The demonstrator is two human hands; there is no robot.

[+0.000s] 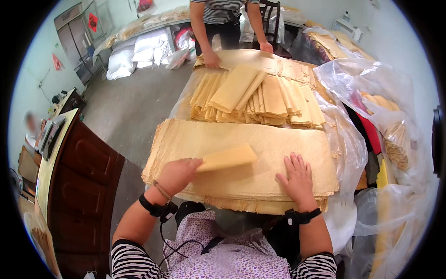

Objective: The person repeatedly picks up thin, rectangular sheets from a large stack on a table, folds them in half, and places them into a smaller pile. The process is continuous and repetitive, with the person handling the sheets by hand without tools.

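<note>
My left hand grips one end of a folded yellowish sheet, slightly blurred, above a wide stack of thin yellowish sheets. The material could be tofu skin or paper; I cannot tell which. On the right part of that stack, my right hand lies flat with its fingers apart and holds nothing. Just beyond the stack, a row of folded sheets leans together, with a few folded ones lying aslant on top.
Across the table a co-worker's hands rest at another sheet stack. Clear plastic drapes the right side. A dark wooden desk stands at left, and another person sits behind it. White sacks lie by the far wall.
</note>
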